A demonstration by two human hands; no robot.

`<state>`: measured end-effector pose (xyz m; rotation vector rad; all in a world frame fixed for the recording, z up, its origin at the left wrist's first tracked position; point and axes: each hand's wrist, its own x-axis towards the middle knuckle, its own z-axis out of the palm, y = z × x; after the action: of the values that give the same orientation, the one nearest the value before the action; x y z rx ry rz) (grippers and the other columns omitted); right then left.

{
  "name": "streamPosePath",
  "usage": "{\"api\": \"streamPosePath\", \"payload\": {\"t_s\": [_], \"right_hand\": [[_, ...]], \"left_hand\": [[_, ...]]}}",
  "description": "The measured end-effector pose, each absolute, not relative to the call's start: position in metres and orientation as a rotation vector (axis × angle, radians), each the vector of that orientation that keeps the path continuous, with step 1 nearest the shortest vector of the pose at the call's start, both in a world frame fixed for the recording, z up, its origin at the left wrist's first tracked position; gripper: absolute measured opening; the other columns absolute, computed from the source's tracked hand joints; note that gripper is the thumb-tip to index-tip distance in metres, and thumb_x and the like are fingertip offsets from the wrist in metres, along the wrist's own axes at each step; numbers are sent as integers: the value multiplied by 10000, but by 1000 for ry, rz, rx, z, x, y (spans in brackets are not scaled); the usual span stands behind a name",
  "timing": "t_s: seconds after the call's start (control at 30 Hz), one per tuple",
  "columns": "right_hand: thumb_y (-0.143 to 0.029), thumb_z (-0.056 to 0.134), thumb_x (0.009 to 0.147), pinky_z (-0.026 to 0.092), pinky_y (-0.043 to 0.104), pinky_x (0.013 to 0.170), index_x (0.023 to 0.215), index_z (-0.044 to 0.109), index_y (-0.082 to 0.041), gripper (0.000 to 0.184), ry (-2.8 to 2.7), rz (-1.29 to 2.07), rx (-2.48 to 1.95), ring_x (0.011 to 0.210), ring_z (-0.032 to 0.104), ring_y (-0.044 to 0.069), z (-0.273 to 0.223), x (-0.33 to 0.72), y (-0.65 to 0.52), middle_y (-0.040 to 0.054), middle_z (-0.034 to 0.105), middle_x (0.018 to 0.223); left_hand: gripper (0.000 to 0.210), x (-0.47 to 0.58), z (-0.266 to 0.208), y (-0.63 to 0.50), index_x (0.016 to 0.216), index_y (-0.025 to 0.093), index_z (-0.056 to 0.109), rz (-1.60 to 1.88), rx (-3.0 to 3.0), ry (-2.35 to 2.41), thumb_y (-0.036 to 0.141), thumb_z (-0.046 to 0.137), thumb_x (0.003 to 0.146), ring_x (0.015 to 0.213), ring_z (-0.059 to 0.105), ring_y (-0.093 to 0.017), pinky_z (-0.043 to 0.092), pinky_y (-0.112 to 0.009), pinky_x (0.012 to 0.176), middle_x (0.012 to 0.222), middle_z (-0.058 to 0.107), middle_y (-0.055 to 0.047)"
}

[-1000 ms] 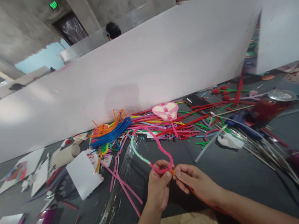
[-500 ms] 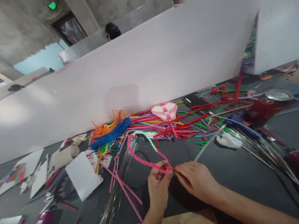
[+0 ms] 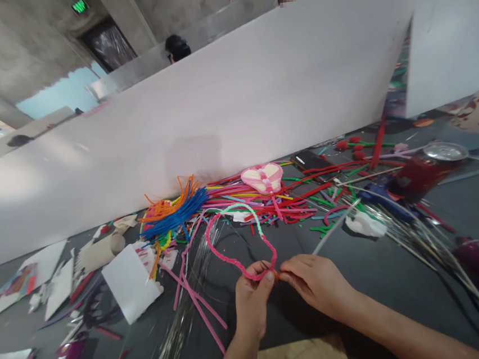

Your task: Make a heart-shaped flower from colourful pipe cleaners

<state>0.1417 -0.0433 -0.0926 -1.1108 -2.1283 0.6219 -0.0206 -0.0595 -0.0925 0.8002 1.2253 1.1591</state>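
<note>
Left hand [image 3: 251,299] is pinched closed on a pink loop [image 3: 235,262], right hand [image 3: 317,284] on its orange end [image 3: 276,277] — surface's [image 3: 402,285] far edge lined by white partition [image 3: 290,90].

Long white partition [image 3: 232,107] slanting across view, rising to right—pale glare at its left, soft shadow low near middle. Second white panel [image 3: 448,41] at right, narrow dark gap between. Dark grey tabletop [image 3: 381,290] below, tan strip [image 3: 307,358] along near edge. Beyond partition: bare, mottled concrete wall [image 3: 197,0], light-blue patch [image 3: 57,95], dark doorway [image 3: 108,45] with shiny sheeting—green lit sign [image 3: 79,6] above.
</note>
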Motion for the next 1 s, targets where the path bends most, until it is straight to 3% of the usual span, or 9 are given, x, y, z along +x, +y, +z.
{"api": "streamPosePath", "payload": {"t_s": [0.17,0.3,0.5,0.6,0.83,0.9,1.0], "right_hand": [[-259,433,910,393,240,640,818,604,-198,204,-2031,846,-1178,688,591,143,-89,141,-44,25,650,749],[-296,448,885,392,224,567,749,588,-187,224,-1816,1240,-1234,592,547,122,-88,137,-44,-2,604,652],[-551,542,789,408,209,493,732,517,-160,396,-1142,1994,-996,507,544,94,-97,125,-47,5,613,647],[-596,587,737,410,195,466,739,520,-148,453,-910,2192,-884,468,546,83,-98,122,-49,12,625,626],[-558,583,769,257,163,373,747,537,-143,418,-844,2242,-748,339,338,31,-100,119,-53,-70,470,445],[-551,531,809,261,171,388,735,516,-158,400,-994,2111,-792,362,320,39,-98,120,-53,-78,435,456],[-469,436,888,326,191,461,721,518,-173,350,-1393,1646,-991,454,407,72,-94,126,-51,-47,470,532]], "left_hand": [[175,-21,-89,-59,777,127,675,1179,671,1114,219,752,650,609,537,-90,420,-202,625,663,633,-6],[180,-19,-84,-57,742,126,677,1208,588,1063,195,776,609,588,546,-90,428,-207,611,645,636,-5],[154,-22,-88,-57,707,142,655,1194,512,941,185,772,617,591,552,-104,430,-218,585,637,625,-1],[147,-23,-89,-57,707,142,652,1164,477,883,182,769,628,565,542,-96,424,-217,578,629,619,-1],[202,-21,-82,-55,649,127,639,1101,448,795,176,812,557,553,509,-60,415,-202,587,754,597,-5],[219,-20,-82,-55,685,129,645,1098,462,793,206,812,565,573,514,-70,422,-211,610,738,592,-9],[314,-18,-87,-55,836,159,647,1153,500,888,215,810,574,667,553,-98,436,-221,675,766,614,-10]]}}
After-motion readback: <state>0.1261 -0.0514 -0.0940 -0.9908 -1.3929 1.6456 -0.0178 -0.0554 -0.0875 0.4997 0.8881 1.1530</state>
